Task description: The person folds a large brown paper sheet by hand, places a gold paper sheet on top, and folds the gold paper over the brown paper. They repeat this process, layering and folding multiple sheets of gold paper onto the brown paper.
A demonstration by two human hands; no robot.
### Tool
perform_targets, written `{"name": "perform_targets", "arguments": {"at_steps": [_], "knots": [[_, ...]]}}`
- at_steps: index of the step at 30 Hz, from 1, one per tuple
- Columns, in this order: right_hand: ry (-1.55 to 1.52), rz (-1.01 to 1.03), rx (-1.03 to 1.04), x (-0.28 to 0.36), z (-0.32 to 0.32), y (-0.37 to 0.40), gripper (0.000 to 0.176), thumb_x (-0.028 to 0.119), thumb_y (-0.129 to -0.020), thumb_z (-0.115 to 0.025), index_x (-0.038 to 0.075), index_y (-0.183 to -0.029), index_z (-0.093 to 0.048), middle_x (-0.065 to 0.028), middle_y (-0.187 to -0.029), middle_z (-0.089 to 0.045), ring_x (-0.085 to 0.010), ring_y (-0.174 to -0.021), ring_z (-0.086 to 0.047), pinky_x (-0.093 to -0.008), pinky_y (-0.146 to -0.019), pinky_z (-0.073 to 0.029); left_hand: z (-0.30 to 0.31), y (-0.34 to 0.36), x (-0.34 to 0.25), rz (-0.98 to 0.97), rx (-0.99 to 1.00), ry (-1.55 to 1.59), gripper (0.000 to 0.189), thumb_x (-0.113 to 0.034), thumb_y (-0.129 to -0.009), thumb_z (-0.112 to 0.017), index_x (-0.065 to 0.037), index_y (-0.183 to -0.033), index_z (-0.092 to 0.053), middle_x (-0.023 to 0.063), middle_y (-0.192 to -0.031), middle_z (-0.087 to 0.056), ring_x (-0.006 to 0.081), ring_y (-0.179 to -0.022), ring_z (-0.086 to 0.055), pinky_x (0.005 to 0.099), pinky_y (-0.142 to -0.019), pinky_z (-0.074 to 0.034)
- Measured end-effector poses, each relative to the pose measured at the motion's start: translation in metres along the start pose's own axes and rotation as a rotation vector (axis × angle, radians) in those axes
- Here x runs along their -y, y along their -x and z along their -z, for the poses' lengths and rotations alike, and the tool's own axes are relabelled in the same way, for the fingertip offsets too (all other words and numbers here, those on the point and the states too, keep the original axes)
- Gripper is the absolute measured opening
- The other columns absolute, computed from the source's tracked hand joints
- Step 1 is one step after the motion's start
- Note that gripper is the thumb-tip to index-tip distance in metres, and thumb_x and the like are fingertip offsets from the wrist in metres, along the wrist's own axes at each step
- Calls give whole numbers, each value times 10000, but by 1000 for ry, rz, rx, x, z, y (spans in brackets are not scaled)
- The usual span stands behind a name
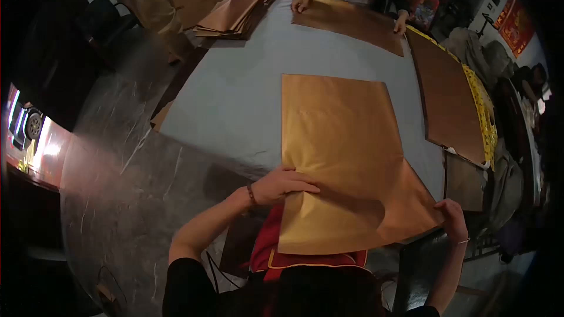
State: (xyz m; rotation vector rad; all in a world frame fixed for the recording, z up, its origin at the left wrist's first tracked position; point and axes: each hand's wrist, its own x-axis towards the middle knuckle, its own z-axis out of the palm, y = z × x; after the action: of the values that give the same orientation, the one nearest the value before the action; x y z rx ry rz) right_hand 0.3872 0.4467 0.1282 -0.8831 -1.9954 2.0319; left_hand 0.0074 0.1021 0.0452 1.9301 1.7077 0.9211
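Note:
A large golden-brown paper sheet (341, 123) lies partly on the grey-covered table (235, 88), its near end hanging over my lap. My left hand (288, 185) rests on the sheet's left edge, fingers on top and the thumb side out of clear view. On the right, my right hand (452, 217) pinches the sheet's outer right corner, which is pulled out and bent along a crease. The sheet's near part bulges and curves.
Folded brown sheets (235, 14) are stacked at the back left. Across the table a person's hands (301, 3) hold another brown sheet (352, 23). A brown panel with yellow edging (452, 100) lies at the right. Another person stands at the back left.

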Motion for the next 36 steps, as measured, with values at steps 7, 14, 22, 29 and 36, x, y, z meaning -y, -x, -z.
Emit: {"name": "perform_targets", "arguments": {"at_steps": [7,14,22,29,36], "knots": [[407,38,-67,-23,-28,-48,326,101,-871,-582,79,-1196,-558,-62,-1172,-568,-173,-1030,-553,-334,-879,-437,39,5,21,99,109,558,376,-114,-851,-548,-82,-1224,-582,126,-1307,-530,263,-1189,-508,360,-1007,-367],[1134,514,188,-40,-59,-101,360,30,-868,-470,80,-1213,-558,-118,-1335,-497,-301,-1225,-478,-461,-1099,-257,50,5,14,393,94,767,374,-207,-911,-495,-56,-1246,-566,114,-1286,-548,215,-1204,-498,338,-1022,-369],[68,-27,183,-71,-46,-138,276,49,-896,-509,-5,-1158,-578,-83,-1091,-631,-179,-1029,-570,-348,-972,-417,54,-9,52,937,-34,932,391,-247,-936,-531,-47,-1271,-522,76,-1215,-573,164,-1074,-548,327,-912,-441],[-228,-97,5,-49,-69,-154,286,111,-940,-517,-8,-1200,-522,-53,-1126,-588,-125,-1006,-541,-275,-896,-436,68,-57,81,947,-172,1341,450,-254,-930,-564,-14,-1296,-458,70,-1228,-550,168,-1111,-532,315,-931,-443],[-366,-187,-116,-36,-77,-161,265,190,-958,-505,27,-1163,-545,4,-988,-594,-80,-880,-538,-237,-807,-440,60,-59,66,879,-340,1060,530,-124,-895,-583,-30,-1370,-367,75,-1265,-529,166,-1131,-527,312,-960,-429]]}}
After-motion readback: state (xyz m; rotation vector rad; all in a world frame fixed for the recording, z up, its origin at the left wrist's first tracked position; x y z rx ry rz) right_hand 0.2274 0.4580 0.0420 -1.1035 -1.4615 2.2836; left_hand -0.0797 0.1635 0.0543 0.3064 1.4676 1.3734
